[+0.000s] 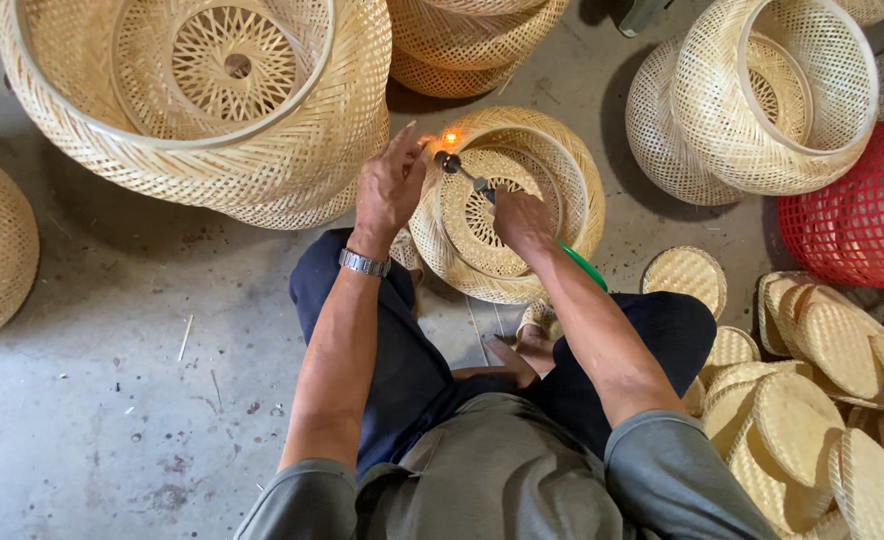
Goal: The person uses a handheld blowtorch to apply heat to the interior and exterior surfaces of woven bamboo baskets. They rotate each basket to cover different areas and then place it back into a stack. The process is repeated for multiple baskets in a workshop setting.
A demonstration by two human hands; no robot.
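Singeing stray fibres, by the look of it: the right hand is wrapped tight around a small torch, its flame licking the rim of the woven bamboo shade that sits on the floor between the person's knees. The left hand steadies the shade's near edge, fingers spread and loose, gripping nothing. A watch shows on that wrist. More finished shades crowd the floor beyond, a red basket stands at right, and flat woven discs are piled beside the right knee. My read: the rim is partway done, and the shade wants turning so the flame meets fresh weave without lingering and scorching.
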